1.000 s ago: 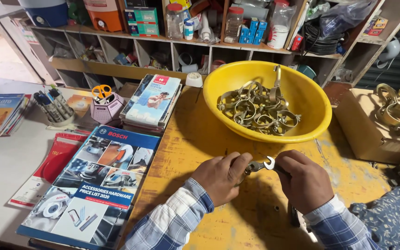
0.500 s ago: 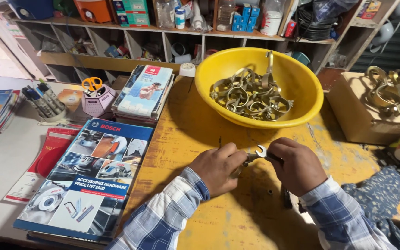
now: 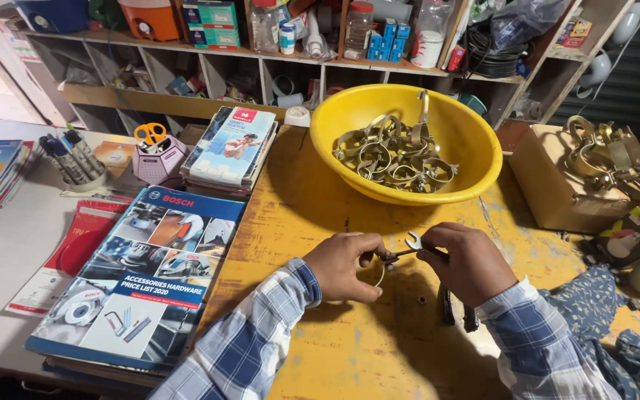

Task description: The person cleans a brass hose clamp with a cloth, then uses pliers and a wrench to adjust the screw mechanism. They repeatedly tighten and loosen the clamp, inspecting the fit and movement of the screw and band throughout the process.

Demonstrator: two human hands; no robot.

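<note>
While a yellow basin [image 3: 475, 159] of metal pipe clamps [image 3: 394, 155] waits toward the far edge of the bench [image 3: 335, 355], a person in a checked shirt works on a single clamp near its front edge, as seen from the head camera. The left hand [image 3: 342, 265] is closed around a thin metal clamp ring [image 3: 381, 275], pinching it at the top where its ends meet. The right hand [image 3: 468, 261] grips the handle of a small open-ended spanner [image 3: 412, 242], whose head sits at that same joint between the two hands. The clamp looks light and stiff, its thin band probably springy and sharp along the edge; it would best be held by the flat of the band close to the bolt, where it cannot twist. The spanner, slim bare metal, could slip unless held well down its shank. A dark tool [image 3: 447, 305] lies on the bench just under the right wrist. A stack of catalogues [image 3: 142, 274] occupies the left front corner, and a cardboard box [image 3: 557, 185] of larger clamps stands at the right edge.
</note>
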